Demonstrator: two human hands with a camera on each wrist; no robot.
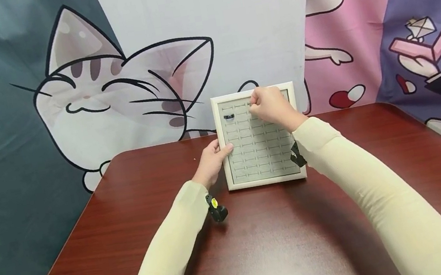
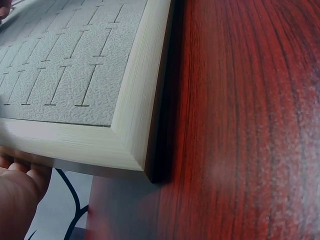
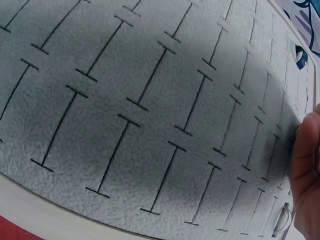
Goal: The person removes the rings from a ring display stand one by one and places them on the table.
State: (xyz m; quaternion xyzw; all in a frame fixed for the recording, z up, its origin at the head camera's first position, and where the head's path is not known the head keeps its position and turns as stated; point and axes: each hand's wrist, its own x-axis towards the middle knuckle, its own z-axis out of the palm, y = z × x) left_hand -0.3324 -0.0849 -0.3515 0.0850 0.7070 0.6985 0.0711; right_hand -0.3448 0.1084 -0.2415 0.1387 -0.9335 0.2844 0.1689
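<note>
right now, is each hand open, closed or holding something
Left hand: holding the white frame by its left side.
Right hand: closed, fingers curled before the slotted board; whether it holds anything cannot be told.

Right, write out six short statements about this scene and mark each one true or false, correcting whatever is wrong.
1. The left hand holds the frame by its left side. True.
2. The frame lies face down. False: it is held up, with its slotted panel facing the person.
3. The right hand is in front of the frame's upper part. True.
4. Both forearms are bare. False: pale sleeves cover them.
5. A dark blue ring sits near the upper left of the slotted panel. True.
6. The frame's border is black. False: it is off-white.
</note>
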